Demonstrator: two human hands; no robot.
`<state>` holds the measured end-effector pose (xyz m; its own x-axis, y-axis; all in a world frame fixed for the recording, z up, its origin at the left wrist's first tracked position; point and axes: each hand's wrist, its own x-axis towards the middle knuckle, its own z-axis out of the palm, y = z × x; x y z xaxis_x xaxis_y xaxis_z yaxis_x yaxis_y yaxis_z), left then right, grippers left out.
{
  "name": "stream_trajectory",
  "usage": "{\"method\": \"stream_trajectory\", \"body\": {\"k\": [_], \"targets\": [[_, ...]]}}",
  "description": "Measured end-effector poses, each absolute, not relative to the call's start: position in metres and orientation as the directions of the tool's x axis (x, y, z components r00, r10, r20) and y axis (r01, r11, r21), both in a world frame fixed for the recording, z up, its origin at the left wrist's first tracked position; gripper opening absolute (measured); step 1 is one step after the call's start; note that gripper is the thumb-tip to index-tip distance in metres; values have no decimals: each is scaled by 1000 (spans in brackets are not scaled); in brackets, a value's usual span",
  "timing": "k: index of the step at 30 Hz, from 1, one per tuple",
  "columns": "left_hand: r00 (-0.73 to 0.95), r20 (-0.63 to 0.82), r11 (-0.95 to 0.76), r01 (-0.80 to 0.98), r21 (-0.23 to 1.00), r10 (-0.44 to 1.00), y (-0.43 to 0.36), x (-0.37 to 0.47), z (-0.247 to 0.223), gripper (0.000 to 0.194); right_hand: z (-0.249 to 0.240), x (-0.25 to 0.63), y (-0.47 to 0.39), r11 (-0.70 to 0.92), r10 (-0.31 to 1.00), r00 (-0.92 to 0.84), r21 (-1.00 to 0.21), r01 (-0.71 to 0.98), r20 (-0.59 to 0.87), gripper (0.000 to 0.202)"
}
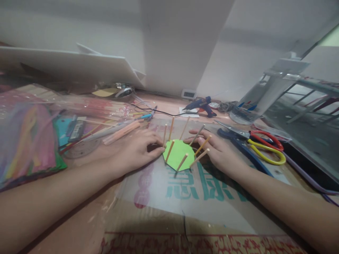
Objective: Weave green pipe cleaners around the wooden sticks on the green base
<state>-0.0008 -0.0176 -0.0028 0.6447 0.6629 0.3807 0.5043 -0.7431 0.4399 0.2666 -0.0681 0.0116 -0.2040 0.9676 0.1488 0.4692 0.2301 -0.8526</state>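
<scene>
A bright green many-sided piece is lying on the tabletop, ringed by upright and outward-leaning sticks. The left hand is bringing thumb and fingertips close at one edge; whether they are clamping is unclear. The right hand is resting with fingers apart beside the opposite sticks. Steadying the base lightly, without pushing the sticks, seems wise. Beyond, a blue glue gun is lying.

we see a bright green, many-sided disc lying flat near the middle of the table, over a printed translucent sheet. slim wooden sticks rise around its rim, some fairly upright, others leaning outward, most pale, a few more orange.
</scene>
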Motion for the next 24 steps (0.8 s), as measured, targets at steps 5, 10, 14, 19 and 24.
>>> {"method": "stream_trajectory", "body": {"k": [5,10,14,19,24], "targets": [[618,378,-717,508,477,689,-20,-1,-1,21,12,266,-69,206,971,-202,-865,458,124,35],[607,374,-701,493,515,701,-20,0,-1,23,13,266,-69,205,971,-202,-869,451,124,33],[614,404,-725,467,507,678,-20,1,-1,21,13,265,-69,201,973,-192,-867,455,125,34],[604,404,-718,476,508,687,-20,1,-2,21,13,265,-68,210,971,-198,-864,457,132,34],[609,403,-722,482,497,684,-21,1,-1,20,13,265,-68,222,968,-208,-864,453,139,34]]}}
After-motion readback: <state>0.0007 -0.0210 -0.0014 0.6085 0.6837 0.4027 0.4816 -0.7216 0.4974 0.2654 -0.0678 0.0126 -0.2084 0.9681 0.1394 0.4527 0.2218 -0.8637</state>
